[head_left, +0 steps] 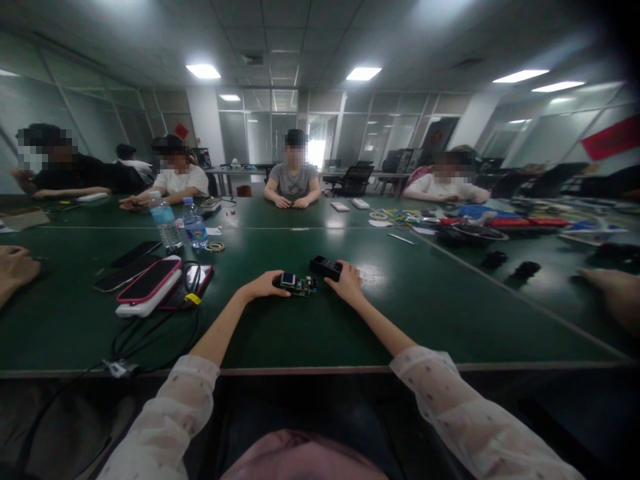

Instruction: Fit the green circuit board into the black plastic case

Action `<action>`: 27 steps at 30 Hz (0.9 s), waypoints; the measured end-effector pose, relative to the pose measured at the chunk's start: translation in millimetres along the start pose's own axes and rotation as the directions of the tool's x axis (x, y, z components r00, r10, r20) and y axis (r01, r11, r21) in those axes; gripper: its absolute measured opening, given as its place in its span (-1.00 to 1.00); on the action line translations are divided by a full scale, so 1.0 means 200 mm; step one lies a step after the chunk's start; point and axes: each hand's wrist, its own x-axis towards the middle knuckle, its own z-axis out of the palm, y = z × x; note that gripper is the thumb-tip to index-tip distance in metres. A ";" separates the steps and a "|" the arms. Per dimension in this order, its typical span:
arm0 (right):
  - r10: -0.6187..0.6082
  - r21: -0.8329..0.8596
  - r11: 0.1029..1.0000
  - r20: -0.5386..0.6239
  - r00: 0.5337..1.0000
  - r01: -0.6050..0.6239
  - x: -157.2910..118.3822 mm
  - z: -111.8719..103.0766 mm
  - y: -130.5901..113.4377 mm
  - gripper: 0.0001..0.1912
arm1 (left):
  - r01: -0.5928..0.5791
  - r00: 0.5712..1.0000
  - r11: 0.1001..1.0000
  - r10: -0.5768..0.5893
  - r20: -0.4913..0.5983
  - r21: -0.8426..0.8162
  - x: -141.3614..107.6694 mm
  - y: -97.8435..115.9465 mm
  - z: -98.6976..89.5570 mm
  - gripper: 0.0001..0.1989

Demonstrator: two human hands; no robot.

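Observation:
A green circuit board (301, 285) with a small square screen is held by its left end in my left hand (265, 285), whose fingers and thumb close around it, low over the green table (280, 333). Just to the right, my right hand (346, 283) grips a black rectangular casing (325, 267) by its right end. The board and the casing are close together but apart. The casing's inside looks dark, and its details are too small to make out.
Left of my hands lie phones (150, 280), a black cable (120, 340) and two water bottles (194, 225). Cables and tools (480, 223) are heaped at the right. A pen (401, 239) lies ahead. Other people sit around the table; hands show at both side edges.

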 end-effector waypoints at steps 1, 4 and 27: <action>-0.011 -0.012 1.000 -0.030 0.999 0.011 -0.01 -0.01 -0.02 -0.37 | -0.001 1.000 1.000 0.001 -0.003 -0.017 0.00 0.00 0.00 -0.45; -0.100 0.037 0.994 -0.123 0.987 0.105 -0.02 -0.07 -0.09 -0.50 | -0.014 1.000 0.997 0.013 -0.011 -0.080 0.01 -0.01 -0.01 -0.46; -0.081 0.249 0.964 -0.061 0.995 0.093 -0.02 -0.02 -0.07 -0.46 | -0.013 0.974 0.837 -0.114 -0.198 -0.548 0.04 -0.03 0.02 -0.54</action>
